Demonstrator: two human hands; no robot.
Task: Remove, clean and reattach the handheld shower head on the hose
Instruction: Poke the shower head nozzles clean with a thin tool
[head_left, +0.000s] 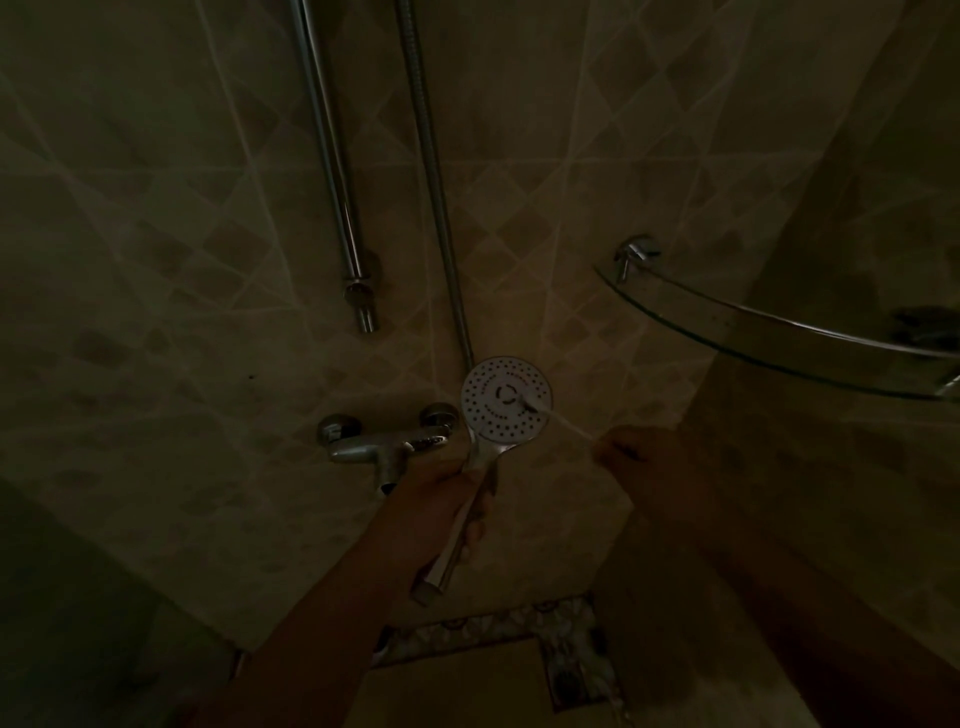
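left hand wrapped round handle of shower head, held up before tiled wall, just right of mixer tap. right hand pinching thin pale brush, tip on spray face. risks: wet chrome handle slipping; bristles skidding off face. hose hanging above, loose end hidden behind head. dim light; exact tool type and right fingertips hard to make out.

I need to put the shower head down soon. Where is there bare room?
The glass shelf looks bare along its near-left stretch by the bracket; something dark sits farther right. Around the tap it is crowded: left hand, shower head, right hand with a thin tool.
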